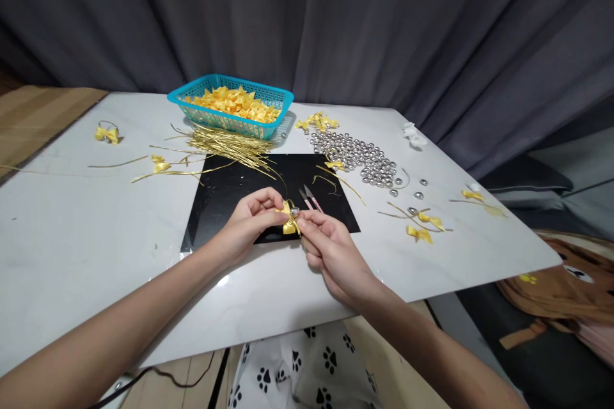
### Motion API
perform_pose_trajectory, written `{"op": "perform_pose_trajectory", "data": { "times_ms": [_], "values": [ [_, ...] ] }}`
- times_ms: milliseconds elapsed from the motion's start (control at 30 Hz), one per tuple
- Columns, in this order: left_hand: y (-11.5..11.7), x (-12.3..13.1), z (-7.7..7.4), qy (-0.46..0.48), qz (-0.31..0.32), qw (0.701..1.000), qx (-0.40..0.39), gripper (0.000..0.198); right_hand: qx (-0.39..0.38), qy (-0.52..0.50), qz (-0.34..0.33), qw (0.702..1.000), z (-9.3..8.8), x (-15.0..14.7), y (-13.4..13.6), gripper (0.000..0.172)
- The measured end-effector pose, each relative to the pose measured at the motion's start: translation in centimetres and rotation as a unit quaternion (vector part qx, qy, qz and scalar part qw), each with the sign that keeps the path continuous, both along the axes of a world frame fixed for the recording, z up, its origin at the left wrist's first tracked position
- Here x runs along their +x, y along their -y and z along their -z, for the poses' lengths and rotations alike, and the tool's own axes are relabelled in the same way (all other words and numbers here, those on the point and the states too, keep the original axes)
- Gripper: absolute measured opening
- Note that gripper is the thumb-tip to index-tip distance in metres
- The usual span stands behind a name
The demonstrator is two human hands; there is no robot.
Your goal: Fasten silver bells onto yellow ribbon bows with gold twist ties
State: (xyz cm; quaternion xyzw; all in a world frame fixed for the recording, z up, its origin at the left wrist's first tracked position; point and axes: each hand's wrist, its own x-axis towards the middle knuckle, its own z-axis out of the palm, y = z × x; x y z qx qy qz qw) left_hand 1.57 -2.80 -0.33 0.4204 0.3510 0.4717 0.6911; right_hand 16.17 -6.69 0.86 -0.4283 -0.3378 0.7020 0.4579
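Observation:
My left hand (252, 217) and my right hand (329, 246) meet over the front edge of a black mat (230, 195). Both pinch a small yellow ribbon bow (289, 218) with a thin gold wire and a small silver bell at its top. Small scissors with pink handles (309, 198) lie on the mat just beyond my fingers. A loose gold wire (330, 182) lies on the mat further back.
A teal basket (192, 92) of yellow bows stands at the back, a bundle of gold wires (230, 146) before it. Silver bells (357, 156) are heaped at the right. Finished bows (422, 227) lie right and far left (106, 134) on the white table (71, 230).

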Motion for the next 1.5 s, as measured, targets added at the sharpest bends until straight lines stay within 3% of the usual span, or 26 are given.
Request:
{"op": "perform_pose_trajectory", "data": {
  "times_ms": [400, 1500],
  "values": [
    [0.13, -0.02, 0.13, -0.011, -0.021, 0.999, 0.021, 0.017, -0.051, -0.075, -0.001, 0.996, 0.16, -0.3, -0.25, 0.018],
    [0.12, 0.04, 0.07, 0.002, -0.01, 0.999, 0.034, 0.022, -0.032, -0.078, 0.007, 0.996, 0.25, -0.44, -0.06, 0.018]
  ]
}}
